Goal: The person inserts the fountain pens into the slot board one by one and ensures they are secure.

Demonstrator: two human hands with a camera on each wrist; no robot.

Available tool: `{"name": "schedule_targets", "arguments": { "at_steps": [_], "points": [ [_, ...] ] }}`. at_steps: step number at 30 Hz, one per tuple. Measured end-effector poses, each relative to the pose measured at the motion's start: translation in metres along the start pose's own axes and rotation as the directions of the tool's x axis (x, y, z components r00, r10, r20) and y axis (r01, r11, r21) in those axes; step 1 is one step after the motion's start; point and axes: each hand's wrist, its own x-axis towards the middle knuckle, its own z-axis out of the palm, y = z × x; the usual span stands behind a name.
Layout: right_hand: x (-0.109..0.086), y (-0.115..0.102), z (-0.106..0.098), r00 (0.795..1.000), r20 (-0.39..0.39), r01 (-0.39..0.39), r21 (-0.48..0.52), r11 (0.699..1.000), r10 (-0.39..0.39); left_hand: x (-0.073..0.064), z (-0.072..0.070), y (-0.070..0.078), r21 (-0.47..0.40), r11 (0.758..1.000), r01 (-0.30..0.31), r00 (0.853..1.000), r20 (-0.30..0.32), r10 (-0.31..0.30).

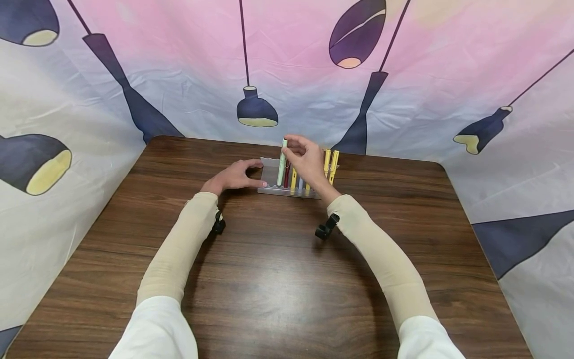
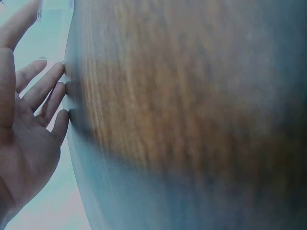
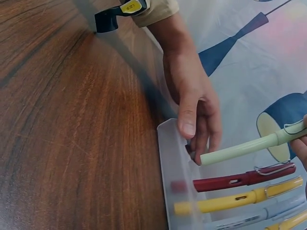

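Observation:
My right hand pinches the upper end of a mint-green fountain pen, whose lower end is over the front of a clear plastic pen rack. In the right wrist view the green pen slants above its neighbours, with only fingertips of that hand showing. My left hand spans the rack's left end, thumb at the front corner and fingers toward the back. Its fingers look fairly straight in the left wrist view. Beside the green pen lie a dark red pen and a yellow pen.
More yellow pens stand at the rack's right end, partly behind the right hand. A greyish pale pen lies among them. The rack is toward the back of the brown wooden table, before a printed cloth backdrop.

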Motion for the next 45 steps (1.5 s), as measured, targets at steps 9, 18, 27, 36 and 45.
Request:
{"name": "schedule_targets", "arguments": {
  "at_steps": [9, 18, 27, 36, 45],
  "points": [
    [-0.002, 0.010, 0.002, 1.000, 0.004, -0.018, -0.035, 0.999, 0.018, -0.001, 0.000, 0.000, -0.002, 1.000, -0.007, 1.000, -0.005, 0.007],
    [-0.005, 0.011, 0.007, 0.997, 0.002, -0.077, -0.061, 0.995, 0.077, 0.000, 0.000, 0.000, 0.002, 1.000, -0.003, 1.000, 0.001, 0.003],
    [-0.007, 0.014, 0.009, 0.996, 0.019, -0.089, -0.057, 0.994, 0.090, -0.001, 0.000, 0.001, -0.003, 1.000, 0.001, 1.000, -0.001, -0.001],
    [-0.010, 0.017, 0.008, 0.997, 0.046, -0.062, -0.124, 0.990, 0.068, -0.002, 0.000, 0.002, -0.011, 1.000, 0.001, 1.000, -0.001, -0.001],
    [-0.005, 0.008, 0.004, 0.995, 0.099, 0.047, -0.311, 0.949, -0.017, 0.000, 0.000, 0.000, -0.005, 1.000, -0.001, 1.000, 0.007, 0.001]
  ]
}}
